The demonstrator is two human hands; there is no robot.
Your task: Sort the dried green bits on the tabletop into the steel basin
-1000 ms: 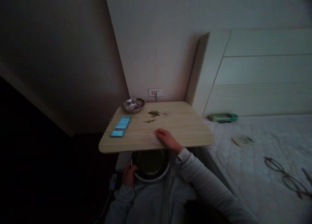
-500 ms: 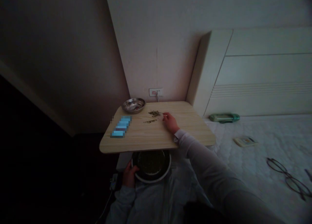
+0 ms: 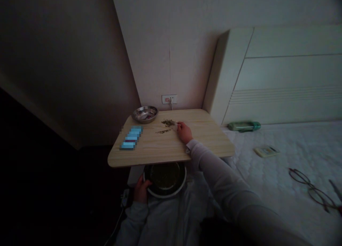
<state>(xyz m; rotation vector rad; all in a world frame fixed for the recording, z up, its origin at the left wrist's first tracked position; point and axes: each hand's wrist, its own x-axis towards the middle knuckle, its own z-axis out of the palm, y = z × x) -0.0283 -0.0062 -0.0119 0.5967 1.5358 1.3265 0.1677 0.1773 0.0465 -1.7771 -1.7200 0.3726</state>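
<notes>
My right hand [image 3: 185,132] is over the wooden tabletop [image 3: 144,155], fingers pinched together. A small pale thing shows at the fingertips, too faint to name. Just left of them lies a pile of small dark green bits [image 3: 167,122], like dried leaves or seeds. A thinner line of the same bits [image 3: 162,131] lies nearer to me. Below the table's front edge, my left hand [image 3: 141,191] grips the left rim of a round dark basin [image 3: 164,180] with a pale rim, thumb over the edge. The basin is at my lap, its far side partly hidden by the table.
A shiny metal bowl [image 3: 145,114] stands at the table's back left, with a blurred phone screen [image 3: 131,138] in front of it. On the bed to the right lie a green bottle [image 3: 244,126], a pale small box [image 3: 266,151] and glasses [image 3: 311,189]. A wall socket [image 3: 169,99] is behind.
The whole view has shifted slightly. My right hand stays beside the pile with fingers still pinched, and my left hand keeps its hold on the basin.
</notes>
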